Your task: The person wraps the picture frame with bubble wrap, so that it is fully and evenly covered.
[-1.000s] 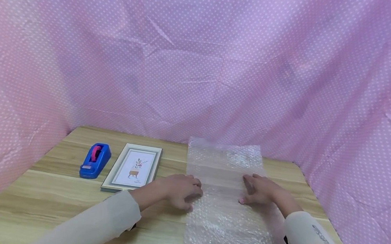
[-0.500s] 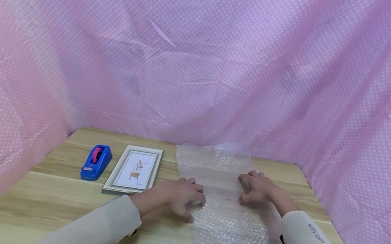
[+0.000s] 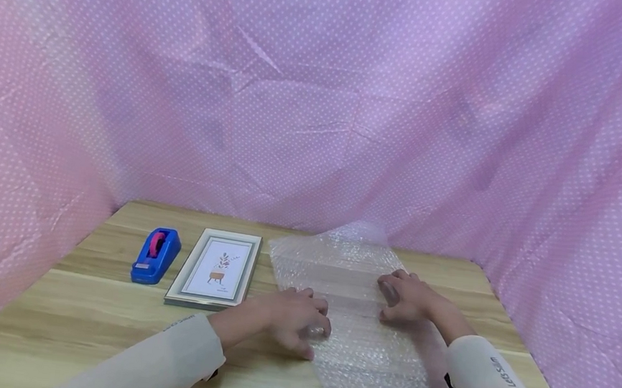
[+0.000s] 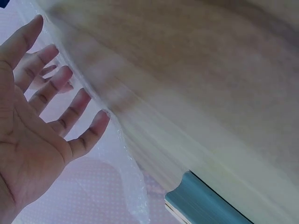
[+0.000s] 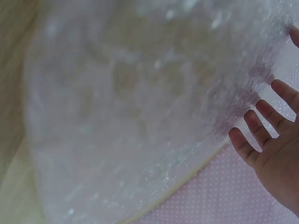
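A clear sheet of bubble wrap (image 3: 358, 342) lies turned at a slant across the wooden table. My left hand (image 3: 298, 323) is at its left edge, and the left wrist view has the spread fingertips (image 4: 100, 119) right along that edge. Farther right, my right hand (image 3: 410, 298) rests fingertips down on the sheet. In the right wrist view its fingers (image 5: 252, 125) are spread and fairly straight against the bubble wrap (image 5: 107, 121). Left of the sheet lies a pale picture frame (image 3: 217, 267) with a potted-plant print, its near right corner close to my left forearm.
A blue tape dispenser (image 3: 154, 260) with a pink roll stands left of the picture frame. Pink dotted cloth (image 3: 319, 107) hangs around the back and sides of the table (image 3: 79, 321). The far corner of the sheet reaches the cloth.
The bubble wrap has turned counter-clockwise: its far end swung left, its near end right. My left hand moved slightly nearer and to the right, the right hand slightly left.
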`<state>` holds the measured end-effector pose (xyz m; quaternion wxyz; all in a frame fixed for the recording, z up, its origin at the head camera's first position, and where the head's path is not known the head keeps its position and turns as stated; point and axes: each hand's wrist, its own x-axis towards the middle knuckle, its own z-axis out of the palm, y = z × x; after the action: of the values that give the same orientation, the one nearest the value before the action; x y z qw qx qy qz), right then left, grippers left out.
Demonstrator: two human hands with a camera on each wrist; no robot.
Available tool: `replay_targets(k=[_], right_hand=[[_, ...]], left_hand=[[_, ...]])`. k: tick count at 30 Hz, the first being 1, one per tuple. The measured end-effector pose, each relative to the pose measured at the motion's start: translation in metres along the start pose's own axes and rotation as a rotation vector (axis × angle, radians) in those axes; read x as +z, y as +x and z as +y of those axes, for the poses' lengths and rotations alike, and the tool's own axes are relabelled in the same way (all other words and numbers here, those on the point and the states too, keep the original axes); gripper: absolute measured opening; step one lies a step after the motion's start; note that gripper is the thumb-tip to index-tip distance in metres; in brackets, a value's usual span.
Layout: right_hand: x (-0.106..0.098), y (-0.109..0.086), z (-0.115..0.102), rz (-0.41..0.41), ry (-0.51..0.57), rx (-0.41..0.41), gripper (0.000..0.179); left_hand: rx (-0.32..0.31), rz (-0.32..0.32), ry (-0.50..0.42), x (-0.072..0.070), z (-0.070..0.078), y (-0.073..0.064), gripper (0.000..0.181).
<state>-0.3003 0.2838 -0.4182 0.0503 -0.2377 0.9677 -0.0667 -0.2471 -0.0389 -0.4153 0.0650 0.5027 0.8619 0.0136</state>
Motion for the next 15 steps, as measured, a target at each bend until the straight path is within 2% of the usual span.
replay_targets(k=[5, 11, 15], right_hand=[[-0.0021, 0.0005, -0.0002, -0.013, 0.001, 0.017, 0.080], [-0.0030, 0.0006, 0.0010, -0.040, 0.021, 0.082, 0.083], [-0.0039, -0.0009, 0.0036, -0.044, 0.021, 0.104, 0.088]], left_hand=[[0.004, 0.003, 0.018, 0.0000, 0.0032, -0.0009, 0.046], [0.037, 0.013, 0.026, 0.0032, 0.0063, -0.0012, 0.048], [0.053, 0.005, 0.007, 0.0032, 0.0076, -0.0013, 0.047]])
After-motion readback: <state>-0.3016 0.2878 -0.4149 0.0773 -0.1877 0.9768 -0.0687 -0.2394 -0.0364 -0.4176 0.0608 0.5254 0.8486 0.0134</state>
